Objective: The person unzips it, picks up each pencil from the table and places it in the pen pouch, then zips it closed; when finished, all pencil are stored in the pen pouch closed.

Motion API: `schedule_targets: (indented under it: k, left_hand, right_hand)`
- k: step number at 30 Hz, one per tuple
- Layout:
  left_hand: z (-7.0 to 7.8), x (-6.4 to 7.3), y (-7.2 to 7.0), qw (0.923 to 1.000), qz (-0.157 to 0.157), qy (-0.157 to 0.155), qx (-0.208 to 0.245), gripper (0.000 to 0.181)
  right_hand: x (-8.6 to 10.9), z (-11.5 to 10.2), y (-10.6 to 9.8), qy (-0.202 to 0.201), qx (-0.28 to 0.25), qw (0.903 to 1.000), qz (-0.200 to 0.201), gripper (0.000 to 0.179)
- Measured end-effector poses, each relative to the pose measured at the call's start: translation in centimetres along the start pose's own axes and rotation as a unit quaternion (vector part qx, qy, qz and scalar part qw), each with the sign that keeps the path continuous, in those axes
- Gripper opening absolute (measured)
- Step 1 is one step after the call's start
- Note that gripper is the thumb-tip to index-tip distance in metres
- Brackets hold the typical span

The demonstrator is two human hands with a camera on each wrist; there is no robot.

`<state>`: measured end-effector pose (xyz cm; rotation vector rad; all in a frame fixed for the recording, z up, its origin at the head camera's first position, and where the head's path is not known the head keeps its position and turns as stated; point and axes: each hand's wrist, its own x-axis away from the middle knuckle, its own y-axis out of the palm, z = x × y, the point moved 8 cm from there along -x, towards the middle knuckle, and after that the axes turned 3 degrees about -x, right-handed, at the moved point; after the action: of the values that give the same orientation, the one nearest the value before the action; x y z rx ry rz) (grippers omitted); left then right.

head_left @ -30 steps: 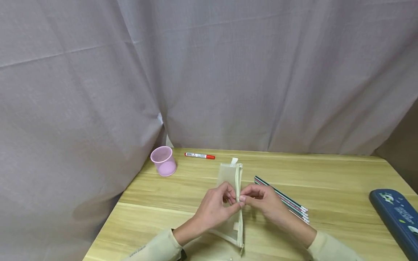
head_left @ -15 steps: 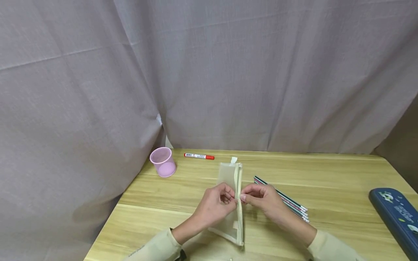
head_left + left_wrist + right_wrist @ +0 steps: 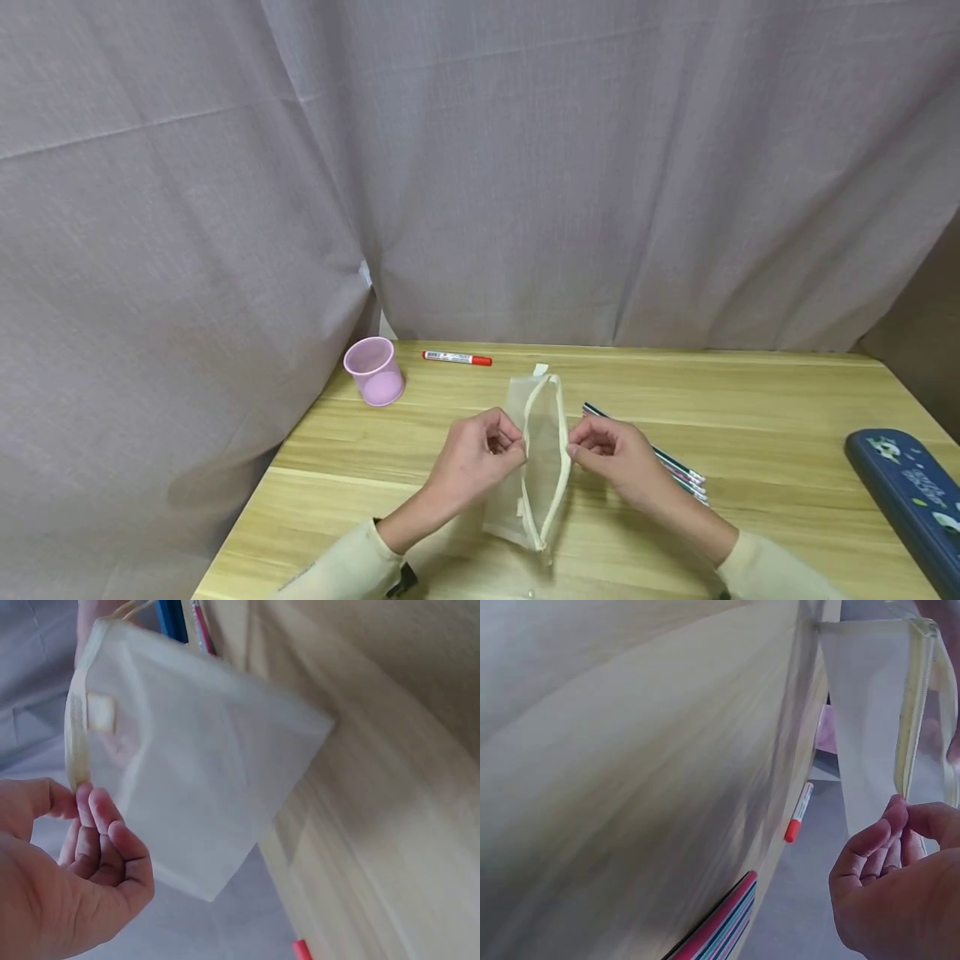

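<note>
A sheer cream zip pouch [image 3: 543,479] stands on the table with its zipped mouth spread into a long oval. On the mouth's left edge, my left hand [image 3: 474,457] pinches the zipper tape between thumb and forefinger. My right hand [image 3: 617,460] pinches the opposite edge and pulls it outward. Through the thin mesh [image 3: 202,750] in the left wrist view, part of the other hand shows faintly. The right wrist view has the zipper tape [image 3: 911,712] running up from my fingertips. Several striped pencils [image 3: 678,471] lie beyond my right hand, partly hidden by it.
A pink cup [image 3: 381,385] stands at the table's back left corner. Near the back edge lies a red-capped marker [image 3: 456,358]. A dark blue pencil case [image 3: 911,500] lies at the far right. Grey curtain [image 3: 495,183] hangs behind the wooden table [image 3: 750,400].
My hands have moved apart, the left one leftward and the right one slightly rightward. The pouch's mouth, a narrow closed-looking strip before, now gapes wide between them.
</note>
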<state>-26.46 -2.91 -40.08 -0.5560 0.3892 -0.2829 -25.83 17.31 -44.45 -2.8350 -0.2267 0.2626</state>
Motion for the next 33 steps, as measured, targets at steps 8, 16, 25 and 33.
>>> schedule_targets:
  k: [8,16,25,33]
  left_hand:
    - [0.1,0.5,-1.7,0.9995,-0.004,-0.027,-0.015,0.009]
    - [-0.8,1.2,-1.8,0.9937,-0.02,-0.085,0.07,0.007]
    - [-2.4,1.3,0.8,0.9701,-0.03,-0.151,0.188,0.011]
    - [-3.2,1.1,1.6,0.9622,-0.024,-0.167,0.214,0.012]
  right_hand:
    - [0.5,1.6,-1.1,0.088,0.06,0.9943,-0.003,0.011]
    - [0.6,2.6,-1.2,0.119,0.093,0.9883,-0.018,0.007]
    - [-0.1,2.9,-1.7,0.101,0.093,0.9895,-0.046,0.014]
    - [-2.1,3.2,-6.3,0.115,0.039,0.9901,-0.071,0.038]
